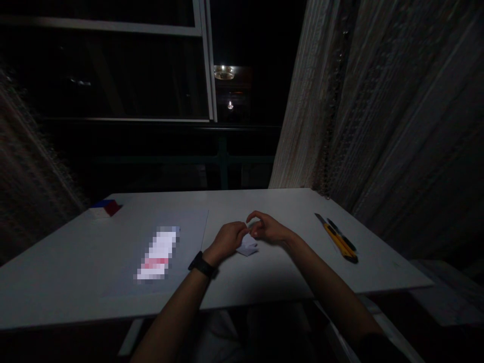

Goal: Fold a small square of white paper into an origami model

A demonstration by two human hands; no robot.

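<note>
A small piece of folded white paper is between my hands, low over the middle of the white table. My left hand, with a black watch on its wrist, has its fingers closed on the paper's upper left side. From the right, my right hand pinches at the top of the same paper, thumb and fingers bent toward each other with the index finger raised in a curve. The fingertips of both hands nearly meet there, and the paper's upper part is partly hidden behind them.
On the white table, a lit phone with a blurred screen rests on a paper sheet. A colored puzzle cube sits at the far left. At right lie a yellow utility knife and a dark pen-like tool. Curtains hang beside the window.
</note>
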